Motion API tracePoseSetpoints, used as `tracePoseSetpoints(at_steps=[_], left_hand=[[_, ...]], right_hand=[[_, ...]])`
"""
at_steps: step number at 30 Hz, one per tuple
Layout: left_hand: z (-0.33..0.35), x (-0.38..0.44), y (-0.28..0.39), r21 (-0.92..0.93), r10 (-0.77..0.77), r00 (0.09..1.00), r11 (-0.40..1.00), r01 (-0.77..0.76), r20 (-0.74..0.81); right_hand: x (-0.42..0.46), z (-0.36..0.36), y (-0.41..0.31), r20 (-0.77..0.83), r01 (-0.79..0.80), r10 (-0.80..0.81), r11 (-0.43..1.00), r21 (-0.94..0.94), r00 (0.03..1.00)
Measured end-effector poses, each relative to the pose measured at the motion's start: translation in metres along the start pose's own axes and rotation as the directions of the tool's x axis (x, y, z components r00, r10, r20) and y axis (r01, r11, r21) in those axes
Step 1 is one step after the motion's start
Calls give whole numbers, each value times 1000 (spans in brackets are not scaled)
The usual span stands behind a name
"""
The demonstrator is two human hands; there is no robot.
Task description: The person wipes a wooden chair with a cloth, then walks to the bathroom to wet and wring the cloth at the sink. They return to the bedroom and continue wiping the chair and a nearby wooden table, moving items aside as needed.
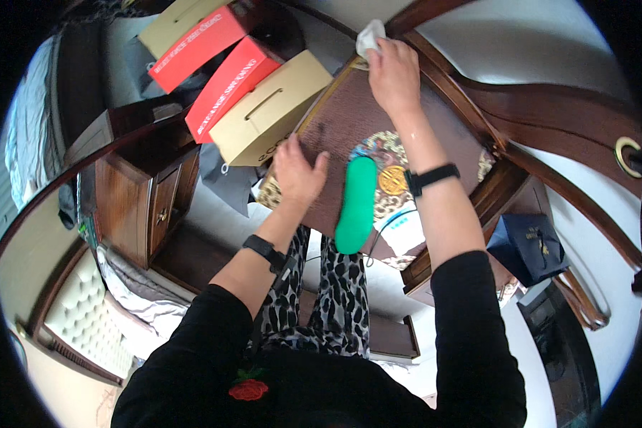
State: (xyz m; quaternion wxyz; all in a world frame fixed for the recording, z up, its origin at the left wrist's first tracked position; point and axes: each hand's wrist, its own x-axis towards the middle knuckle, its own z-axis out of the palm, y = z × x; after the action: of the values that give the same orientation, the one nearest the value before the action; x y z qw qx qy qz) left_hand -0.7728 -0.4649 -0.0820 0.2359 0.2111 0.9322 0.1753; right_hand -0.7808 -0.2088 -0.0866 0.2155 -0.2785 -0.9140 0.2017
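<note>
My right hand (395,75) grips a crumpled white cloth or tissue (372,40) at the far corner of a brown patterned mat (334,120). Near the mat's left edge, my left hand (299,168) has its fingers and thumb apart and holds nothing, beside a tan cardboard box (278,107). A green insole (356,206) lies on the near part of the mat, between my two forearms. Right of the insole are a round gold pattern (393,181) and a white item with a dark cord (404,230).
Red boxes (232,88) stand at the upper left, next to the tan box. A wooden cabinet (123,203) is at the left. Along the right runs a curved wooden frame (556,117), with a dark blue paper bag (527,249) below it.
</note>
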Motion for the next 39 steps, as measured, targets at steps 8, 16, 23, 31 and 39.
tracePoseSetpoints(at_steps=[8,16,23,31,39], left_hand=[[-15,-14,27,-100,1,993,995,10,115],[34,-50,-39,-343,-164,978,918,200,132],[4,-116,-74,54,-132,930,991,121,344],[-65,-133,-36,66,208,908,967,-247,365],[-52,-99,21,38,482,713,816,-578,509]], right_hand=[[-22,67,-79,715,237,163,873,-425,680],[-117,93,-211,869,237,117,937,-258,481],[-161,83,-224,917,-380,-102,888,258,386],[-145,-65,-153,741,-795,289,229,561,606],[-227,-222,-3,-73,-572,681,664,481,729]])
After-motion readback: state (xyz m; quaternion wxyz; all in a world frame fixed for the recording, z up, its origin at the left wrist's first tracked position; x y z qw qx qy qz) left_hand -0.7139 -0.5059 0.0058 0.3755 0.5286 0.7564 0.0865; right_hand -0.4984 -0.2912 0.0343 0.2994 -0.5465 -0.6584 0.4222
